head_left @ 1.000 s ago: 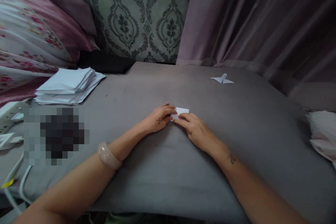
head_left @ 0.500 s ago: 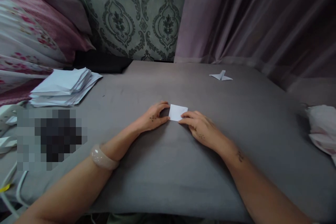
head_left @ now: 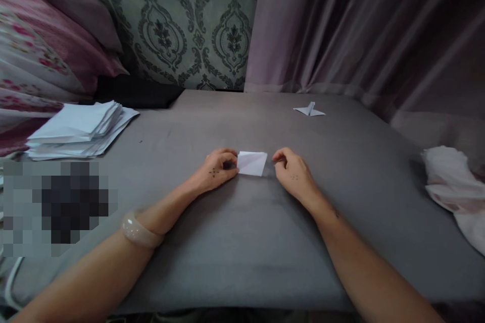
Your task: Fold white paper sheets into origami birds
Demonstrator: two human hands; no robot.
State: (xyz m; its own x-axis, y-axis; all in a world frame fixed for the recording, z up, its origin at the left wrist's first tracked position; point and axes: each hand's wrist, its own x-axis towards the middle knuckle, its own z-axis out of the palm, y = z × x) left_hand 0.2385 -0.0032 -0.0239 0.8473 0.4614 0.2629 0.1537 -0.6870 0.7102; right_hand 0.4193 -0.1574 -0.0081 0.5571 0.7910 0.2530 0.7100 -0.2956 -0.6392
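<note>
A small white piece of folded paper (head_left: 252,163) lies on the grey cloth in front of me, its right edge slanting and a crease faintly visible. My left hand (head_left: 223,167) grips its left edge between thumb and fingers; a pale bangle (head_left: 141,231) circles that wrist. Just off the paper's right side is my right hand (head_left: 292,171), with fingers curled, a small gap between thumb and forefinger, and nothing visible in them. Farther back on the right rests a folded white paper figure (head_left: 310,109) with spread points and an upright middle.
A stack of white paper (head_left: 76,128) sits at the left, before a black folded item (head_left: 138,92). A pixelated patch hides things at the left edge, beside a white cable (head_left: 11,282). Whitish crumpled cloth (head_left: 449,176) lies right; curtains (head_left: 303,25) hang behind.
My right hand has let go of the paper and moved a little right. The paper's visible face has become wider and slanted. My left hand stays at its left edge; the view has shifted slightly.
</note>
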